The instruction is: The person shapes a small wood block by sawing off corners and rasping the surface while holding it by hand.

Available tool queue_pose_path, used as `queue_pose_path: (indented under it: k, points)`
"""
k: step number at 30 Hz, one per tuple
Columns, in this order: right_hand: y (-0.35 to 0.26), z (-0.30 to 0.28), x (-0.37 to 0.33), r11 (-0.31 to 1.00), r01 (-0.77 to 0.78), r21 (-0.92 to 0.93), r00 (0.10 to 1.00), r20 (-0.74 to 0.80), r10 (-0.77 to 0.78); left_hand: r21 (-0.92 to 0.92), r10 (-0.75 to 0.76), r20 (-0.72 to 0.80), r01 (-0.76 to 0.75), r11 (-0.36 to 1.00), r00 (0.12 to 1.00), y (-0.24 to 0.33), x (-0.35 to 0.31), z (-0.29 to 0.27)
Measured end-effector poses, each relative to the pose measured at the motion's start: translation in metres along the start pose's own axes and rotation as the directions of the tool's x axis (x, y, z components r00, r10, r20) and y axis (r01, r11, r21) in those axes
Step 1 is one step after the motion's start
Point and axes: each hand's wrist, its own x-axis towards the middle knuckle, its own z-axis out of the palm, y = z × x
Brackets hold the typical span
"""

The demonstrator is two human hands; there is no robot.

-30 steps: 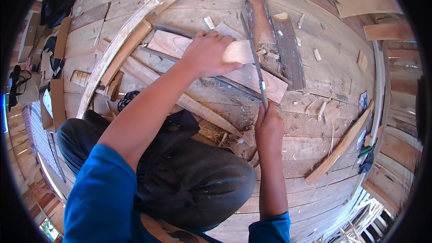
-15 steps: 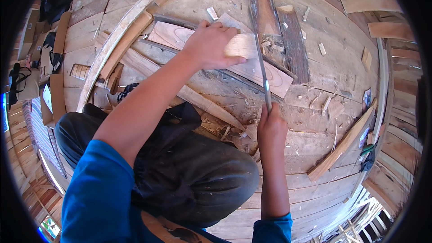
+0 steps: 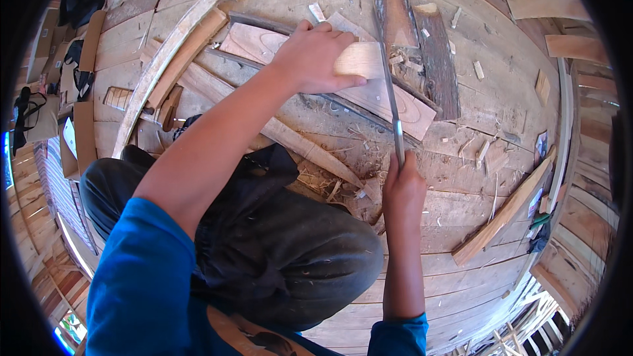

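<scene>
My left hand [image 3: 316,58] is closed over a short pale wooden block [image 3: 358,60], its thumb along the near edge. The block rests on a longer pinkish board [image 3: 407,111], which lies slantwise on the floor. My right hand [image 3: 405,183] grips a long thin-bladed tool [image 3: 390,92] by its handle. The blade is seen edge-on, pointing away from me, and lies against the right end of the block. Whether it is a saw or a long knife I cannot tell. My left fingers hide the block's left part.
Two bark-edged slabs [image 3: 436,59] lie beyond the blade. Long curved wood strips [image 3: 173,59] cross the floor at left, and another strip [image 3: 310,156] runs near my knees. Wood chips [image 3: 482,151] are scattered at right, beside a loose plank [image 3: 504,214]. Cardboard boxes [image 3: 84,133] stand at far left.
The view has shifted slightly, so everything appears a little farther right. Both hands keep their grips, and the blade stays at the block's right end with hardly any visible movement.
</scene>
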Motion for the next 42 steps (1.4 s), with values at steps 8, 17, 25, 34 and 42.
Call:
queue_pose_path:
  k: [8,17,25,34,42]
  points:
    - [0.020,-0.022,-0.030,0.999,-0.043,0.001,0.998,0.051,0.043,0.026,-0.062,0.054,0.061,0.998,0.997,0.001,0.006,-0.004]
    - [0.003,0.010,0.023,0.999,0.054,0.001,0.997,-0.057,-0.053,0.049,-0.061,-0.016,0.061,0.997,0.998,-0.004,0.010,0.002]
    - [0.021,-0.022,-0.024,0.997,-0.054,0.047,0.996,0.070,0.050,0.049,-0.085,0.049,0.083,0.995,0.995,-0.010,0.014,0.000]
    - [-0.009,0.003,0.036,0.999,0.032,0.013,0.999,-0.010,-0.032,0.055,-0.043,0.015,0.042,0.998,0.999,-0.006,0.011,0.000]
    - [0.008,-0.012,-0.021,0.999,-0.035,0.003,0.998,0.047,0.035,0.067,-0.062,-0.044,0.065,0.996,0.997,-0.013,0.007,0.005]
